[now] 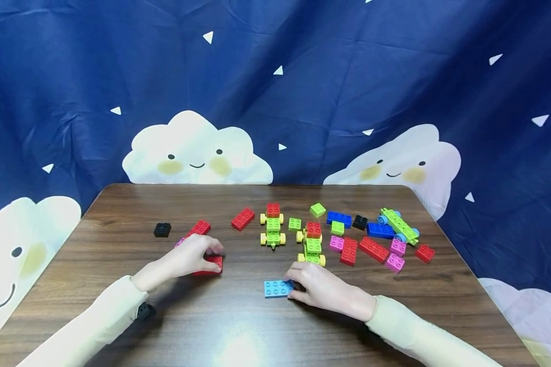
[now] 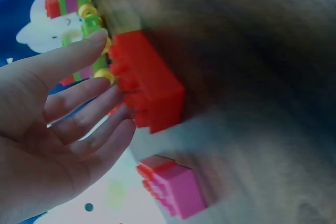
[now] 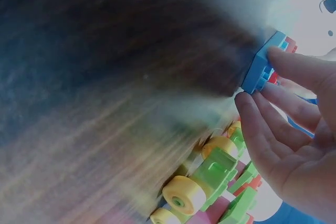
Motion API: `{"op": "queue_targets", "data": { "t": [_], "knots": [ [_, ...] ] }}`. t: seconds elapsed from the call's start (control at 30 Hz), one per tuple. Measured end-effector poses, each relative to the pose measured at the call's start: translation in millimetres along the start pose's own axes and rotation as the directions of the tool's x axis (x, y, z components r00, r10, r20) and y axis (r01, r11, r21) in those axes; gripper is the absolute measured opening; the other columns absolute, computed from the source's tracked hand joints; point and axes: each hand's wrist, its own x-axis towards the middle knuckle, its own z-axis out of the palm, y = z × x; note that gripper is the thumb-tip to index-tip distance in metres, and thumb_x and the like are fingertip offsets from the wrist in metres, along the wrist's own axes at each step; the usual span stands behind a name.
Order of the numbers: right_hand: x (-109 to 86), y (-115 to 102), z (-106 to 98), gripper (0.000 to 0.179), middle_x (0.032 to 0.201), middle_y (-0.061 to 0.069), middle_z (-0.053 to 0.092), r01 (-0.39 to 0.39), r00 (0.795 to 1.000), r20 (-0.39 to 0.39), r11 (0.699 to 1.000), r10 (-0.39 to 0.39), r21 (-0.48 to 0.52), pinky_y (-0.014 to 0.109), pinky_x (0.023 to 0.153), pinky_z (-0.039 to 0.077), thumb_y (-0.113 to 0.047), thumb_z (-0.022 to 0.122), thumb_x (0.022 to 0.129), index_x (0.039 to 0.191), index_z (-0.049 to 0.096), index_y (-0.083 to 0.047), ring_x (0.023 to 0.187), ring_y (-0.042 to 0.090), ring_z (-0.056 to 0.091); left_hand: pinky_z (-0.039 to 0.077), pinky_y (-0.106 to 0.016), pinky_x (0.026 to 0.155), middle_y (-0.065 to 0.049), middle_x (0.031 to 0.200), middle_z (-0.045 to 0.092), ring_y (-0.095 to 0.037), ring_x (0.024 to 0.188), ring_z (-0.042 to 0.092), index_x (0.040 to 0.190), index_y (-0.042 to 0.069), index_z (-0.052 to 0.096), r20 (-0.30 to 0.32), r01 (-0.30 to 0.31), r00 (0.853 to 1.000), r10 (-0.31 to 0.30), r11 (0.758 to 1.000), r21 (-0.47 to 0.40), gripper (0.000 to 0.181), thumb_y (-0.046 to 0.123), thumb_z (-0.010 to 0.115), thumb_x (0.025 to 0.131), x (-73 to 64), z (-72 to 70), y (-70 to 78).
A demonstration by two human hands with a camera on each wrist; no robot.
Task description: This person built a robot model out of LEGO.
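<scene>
My left hand [image 1: 188, 259] is over a red brick [image 1: 217, 262], thumb on its near side. In the left wrist view the fingers are loosely extended, with their tips right at the studs of that red brick [image 2: 152, 72]. Behind this hand lie a red brick [image 1: 200, 227] and a pink brick [image 2: 184, 192], close together. My right hand [image 1: 321, 286] pinches one end of a light blue brick [image 1: 275, 289] between thumb and fingers, low over the table. Just beyond this hand stands a green car with yellow wheels [image 1: 313, 246].
Another yellow-wheeled car [image 1: 273, 224] stands farther back, beside a red brick [image 1: 243, 219]. To the right are several loose bricks and a green base with blue wheels [image 1: 400, 227]. A black brick [image 1: 162, 230] lies at left; a dark piece [image 1: 145, 311] is partly under my left sleeve.
</scene>
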Motion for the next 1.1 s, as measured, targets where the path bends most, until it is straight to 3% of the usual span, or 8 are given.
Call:
{"op": "queue_targets", "data": {
  "t": [0.23,0.5,1.1],
  "knots": [
    [-1.5,0.4,0.9,0.025,0.097,0.000,0.070,-0.002,1.000,0.014,1.000,0.002,-0.008,0.017,0.070,0.052,-0.026,0.076,0.087,0.104,0.072,-0.009,0.079,0.004,0.059,0.056,-0.027,0.075,-0.005,0.092,0.077,-0.012,0.084,0.070,0.100,0.003,0.072,0.031,-0.006,1.000,0.005,0.999,0.044,0.038,0.019,0.089,0.070,-7.2,10.2,-4.7],
    [1.0,2.2,0.5,0.026,0.098,0.000,0.070,-0.003,1.000,0.011,1.000,0.003,-0.021,0.018,0.071,0.052,-0.029,0.076,0.087,0.104,0.072,-0.009,0.080,0.004,0.058,0.054,-0.025,0.072,-0.004,0.091,0.076,-0.010,0.081,0.067,0.098,0.003,0.072,0.041,-0.002,0.999,-0.001,0.998,0.067,0.033,0.012,0.087,0.070,-4.8,8.7,-1.0],
    [1.6,4.9,-2.3,0.025,0.096,0.000,0.070,0.004,1.000,-0.004,1.000,-0.004,-0.015,0.019,0.073,0.055,-0.025,0.076,0.087,0.105,0.072,-0.008,0.083,0.006,0.063,0.053,-0.027,0.077,-0.005,0.099,0.075,-0.011,0.086,0.064,0.105,0.005,0.074,0.065,-0.087,0.994,0.083,0.994,0.061,0.032,0.015,0.084,0.076,21.8,10.0,36.9]
  ]
}}
